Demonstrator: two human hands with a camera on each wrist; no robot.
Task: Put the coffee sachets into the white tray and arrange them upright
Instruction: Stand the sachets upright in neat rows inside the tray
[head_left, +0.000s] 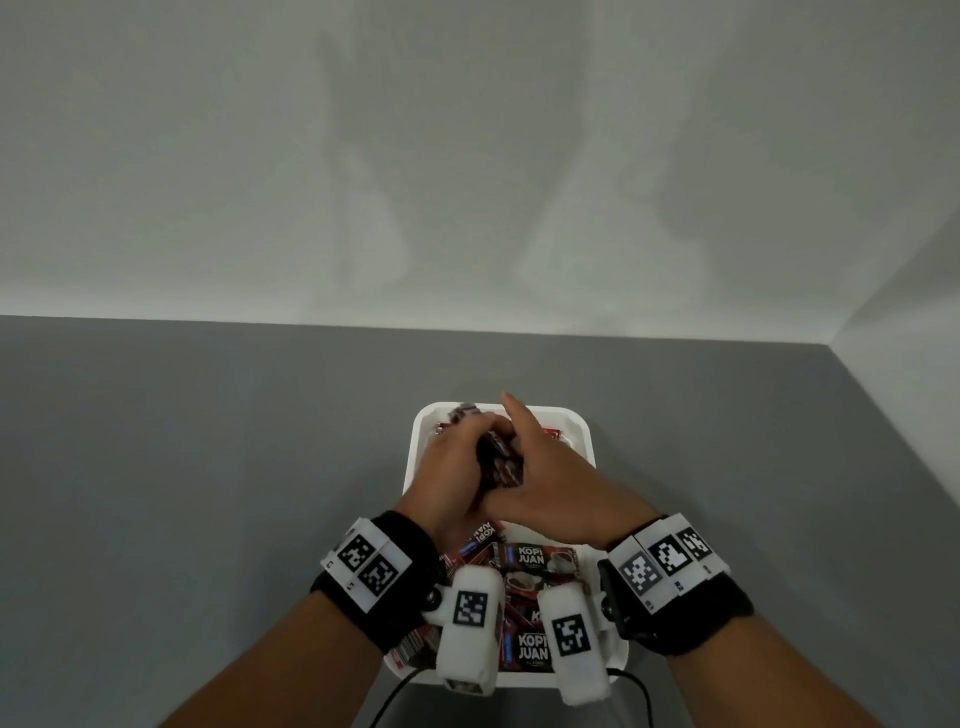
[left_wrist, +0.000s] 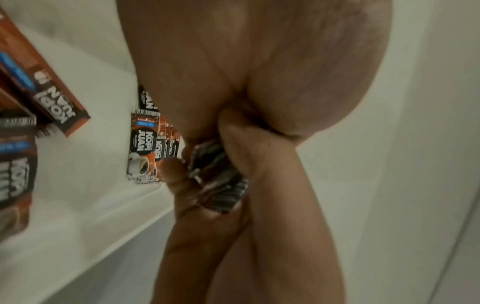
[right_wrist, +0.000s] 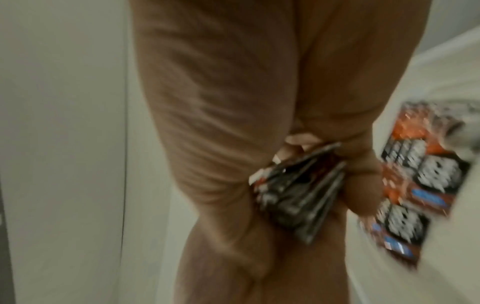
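Risk: the bundle of brown-and-red foil coffee sachets (head_left: 497, 462) may fan out and topple if released unevenly.
Left hand (head_left: 451, 467): fingers clenched round the bundle.
Right hand (head_left: 550, 480): grasping the same bundle.
White plastic tray (head_left: 582, 431): upright sachet row (left_wrist: 153, 148) at far end, loose flat sachets (head_left: 530, 558) near.
Table (head_left: 208, 467): grey, carrying the tray.

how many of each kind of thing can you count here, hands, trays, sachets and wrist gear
bare hands: 2 (left hand, right hand)
long white plastic tray: 1
black wristbands: 2
white wrist cameras: 2
brown-and-red coffee sachets: too overlapped to count
total counted: 7
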